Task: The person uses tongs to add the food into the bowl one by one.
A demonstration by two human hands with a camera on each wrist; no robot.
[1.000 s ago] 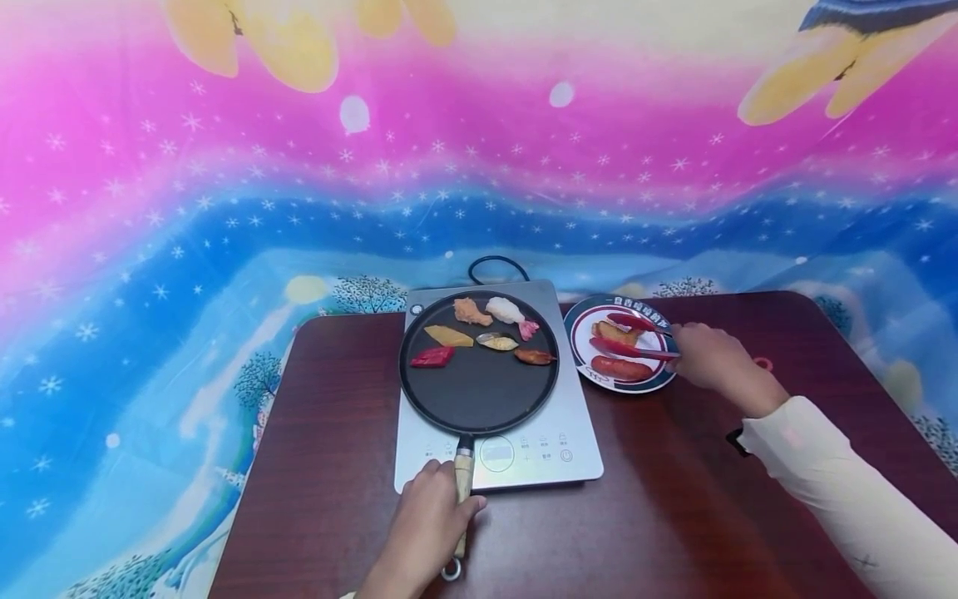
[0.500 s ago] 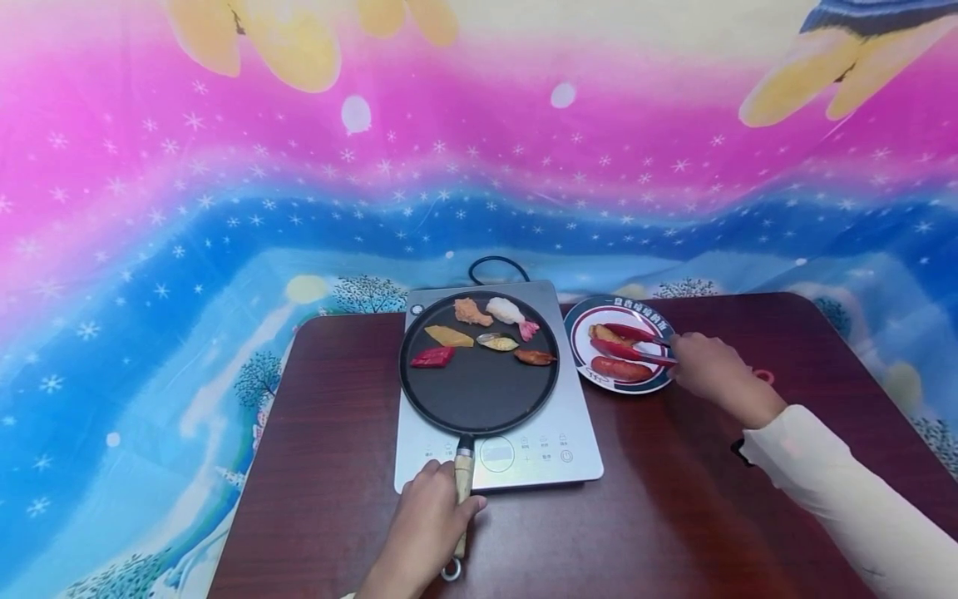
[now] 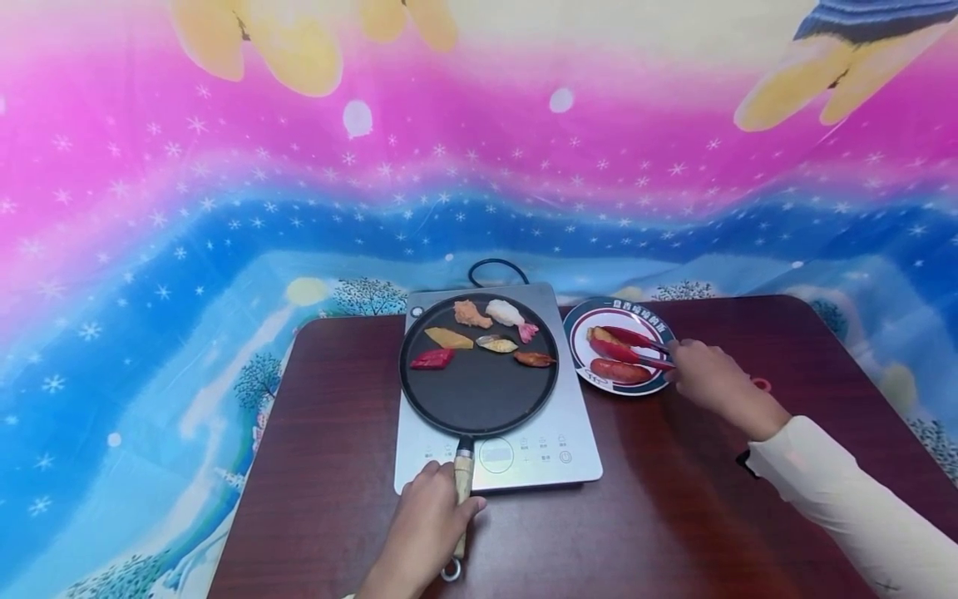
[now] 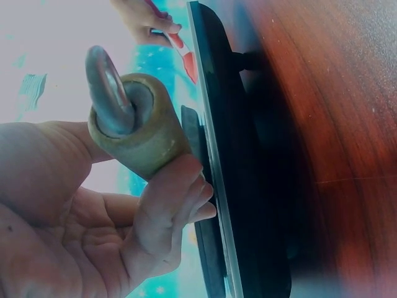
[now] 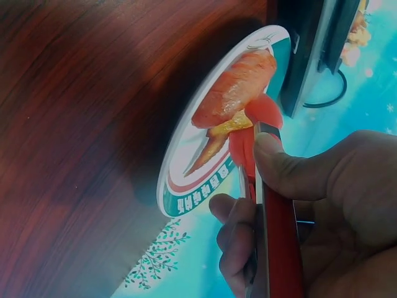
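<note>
My left hand (image 3: 422, 520) grips the wooden handle (image 3: 464, 476) of a round black frying pan (image 3: 479, 399); in the left wrist view the handle's metal ring (image 4: 108, 90) points at the camera. In my right hand (image 3: 718, 381) is a pair of red-tipped tongs (image 3: 627, 353). Their tips are around a golden-brown piece of food, which looks like a chicken wing (image 5: 211, 152), on a plate (image 3: 572, 349) with a dark green rim. Beside it on the plate lies a reddish sausage (image 3: 617, 371). The tongs hide part of the wing.
Several food pieces lie in the pan, among them a shrimp sushi (image 3: 505, 311), a fried chicken piece (image 3: 471, 313) and a red slice (image 3: 432, 358). The pan stands on a silver induction cooker (image 3: 576, 433), with a black cord (image 3: 497, 259) behind it. All rests on a brown table (image 3: 329, 416).
The red tips of the tongs have come closer together around the wing. My right hand has shifted slightly. The left hand and pan stay put.
</note>
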